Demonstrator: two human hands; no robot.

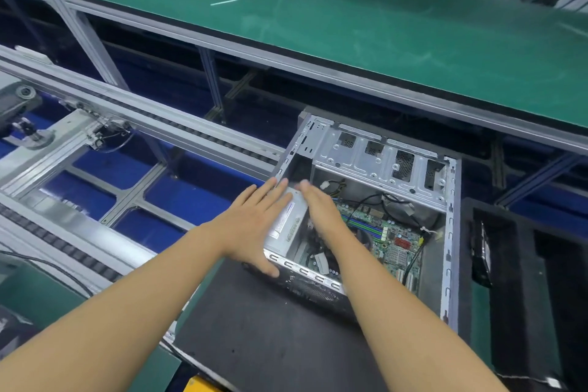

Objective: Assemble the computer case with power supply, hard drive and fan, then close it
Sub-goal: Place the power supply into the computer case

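Both flat hands, left hand and right hand, press power supply

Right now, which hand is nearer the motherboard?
Right. The right hand rests on the power supply at its inner edge, directly beside the motherboard; the left hand lies on its outer side, by the case wall.

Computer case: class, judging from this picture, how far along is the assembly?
Done: the motherboard sits in the open computer case. In hand: left hand and right hand press flat on the power supply in its corner. Left: what looks like the hard drive lies in the foam tray alongside; the case is not closed.
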